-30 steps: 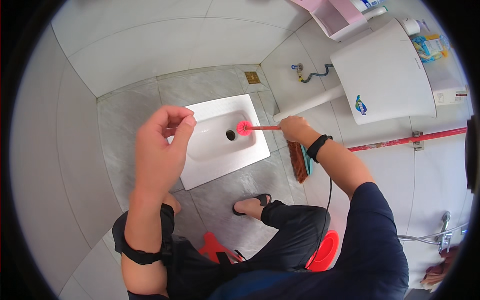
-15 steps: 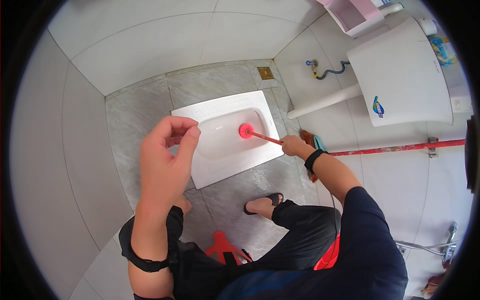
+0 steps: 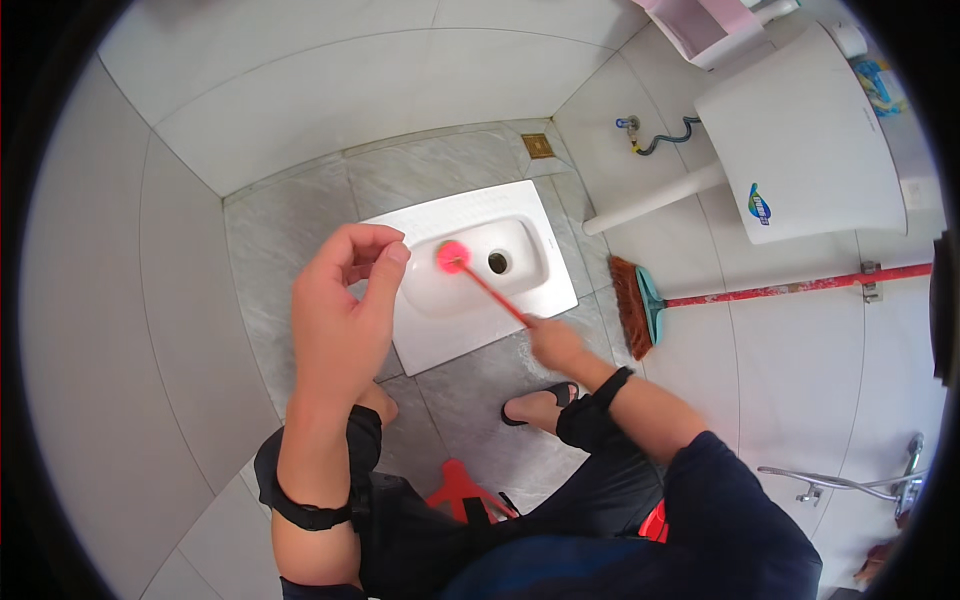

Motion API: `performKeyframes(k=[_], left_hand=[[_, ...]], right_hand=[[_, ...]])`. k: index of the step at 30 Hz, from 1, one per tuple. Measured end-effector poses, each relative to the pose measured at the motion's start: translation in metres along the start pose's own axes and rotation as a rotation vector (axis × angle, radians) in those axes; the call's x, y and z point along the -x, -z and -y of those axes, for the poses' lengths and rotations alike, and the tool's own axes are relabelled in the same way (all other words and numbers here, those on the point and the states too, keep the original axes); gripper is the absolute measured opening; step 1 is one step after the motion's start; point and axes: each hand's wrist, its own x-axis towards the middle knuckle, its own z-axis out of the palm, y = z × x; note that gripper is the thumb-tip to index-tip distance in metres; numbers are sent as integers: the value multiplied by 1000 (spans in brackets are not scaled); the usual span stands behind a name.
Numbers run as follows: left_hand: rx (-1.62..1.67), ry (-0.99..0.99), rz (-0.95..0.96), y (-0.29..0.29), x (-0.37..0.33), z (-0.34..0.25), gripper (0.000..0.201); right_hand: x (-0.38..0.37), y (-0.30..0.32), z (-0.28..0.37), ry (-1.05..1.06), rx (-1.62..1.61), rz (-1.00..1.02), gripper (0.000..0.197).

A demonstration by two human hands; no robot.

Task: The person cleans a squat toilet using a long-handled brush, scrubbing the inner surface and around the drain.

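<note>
1. Bright, whitish light fills the room fairly evenly; its source is out of view.
2. The left wall (image 3: 110,300) looks greyer than the right wall (image 3: 790,370).
3. The floor (image 3: 415,430) carries a pale sheen, with soft shading around the feet; the squat toilet (image 3: 440,342) gleams white.
4. The dark trousers (image 3: 590,490) lose detail.
5. Slight blur softens the brush head (image 3: 453,257) and right hand (image 3: 560,345).
6. Tile lines bow toward the black fisheye rim.

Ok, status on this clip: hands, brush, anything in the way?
Right hand gripping pink brush. Left hand raised, half curled. Brush in toilet bowl, left of drain hole. Nothing seen blocking it.
</note>
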Motion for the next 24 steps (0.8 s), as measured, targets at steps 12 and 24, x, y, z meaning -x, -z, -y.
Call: performKeyframes(k=[12,24], left_hand=[[57,14,14,-9,-6,-9,13],[70,20,-8,-3,-3,-9,13]], right_hand=[[-46,-41,-56,-173,-151,-250,29],[-6,-52,-27,-123,-402,-144,40]])
